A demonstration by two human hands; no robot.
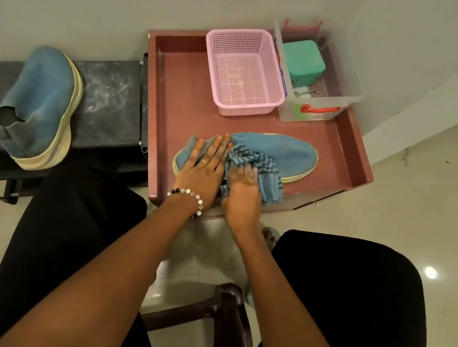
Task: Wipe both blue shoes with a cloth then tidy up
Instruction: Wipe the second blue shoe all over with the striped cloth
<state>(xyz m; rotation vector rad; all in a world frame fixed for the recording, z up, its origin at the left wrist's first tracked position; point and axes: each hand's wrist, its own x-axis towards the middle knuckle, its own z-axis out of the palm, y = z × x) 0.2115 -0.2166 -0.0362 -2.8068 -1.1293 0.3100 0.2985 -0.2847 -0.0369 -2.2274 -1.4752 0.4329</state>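
- Tiled floor, plain wall; maroon tray (355,152) in the wall corner.
- Blue shoe (288,156) lies on its side in the tray's near half.
- Left hand (202,169): fingers straight, flat on the shoe's heel end.
- Right hand (241,190): curled round striped cloth (256,163), pressed on the shoe; fingertips hidden in cloth.
- Second blue shoe (42,105) left of the tray, on the dark table (109,104).
- Shoe's middle hidden under hands.
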